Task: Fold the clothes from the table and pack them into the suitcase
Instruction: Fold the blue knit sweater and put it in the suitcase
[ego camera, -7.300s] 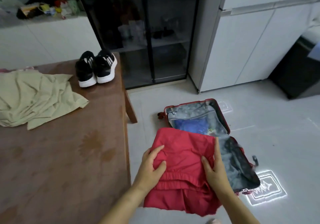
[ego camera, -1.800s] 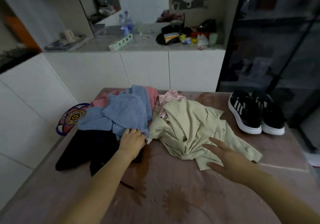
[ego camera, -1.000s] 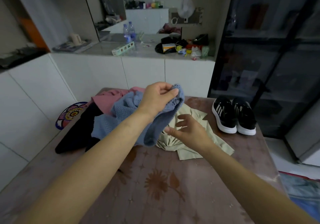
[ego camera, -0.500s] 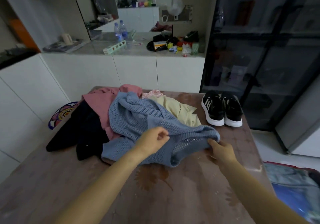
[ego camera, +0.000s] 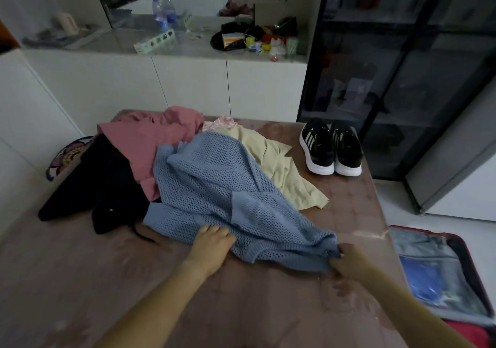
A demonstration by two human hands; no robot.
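A blue open-knit sweater (ego camera: 214, 186) lies spread across the middle of the brown table (ego camera: 80, 280). My left hand (ego camera: 213, 245) grips its near hem. My right hand (ego camera: 346, 261) pinches its right corner close to the table's right side. Behind the sweater lie a pink garment (ego camera: 150, 138), a black garment (ego camera: 88, 186) and a pale yellow garment (ego camera: 279, 170), partly covered by the sweater. The open red suitcase (ego camera: 440, 275) sits on the floor at the lower right, with a blue item in its mesh pocket and red cloth at its near end.
A pair of black sneakers (ego camera: 331, 149) stands on the table's far right corner. A patterned round object (ego camera: 64, 157) leans at the table's left edge. White cabinets with a cluttered counter (ego camera: 188, 44) stand behind; a dark glass cabinet (ego camera: 402, 65) is on the right.
I lifted the blue sweater off the pile and drew it toward me. It now lies flatter and more spread out, with both hands lower and nearer the table's front.
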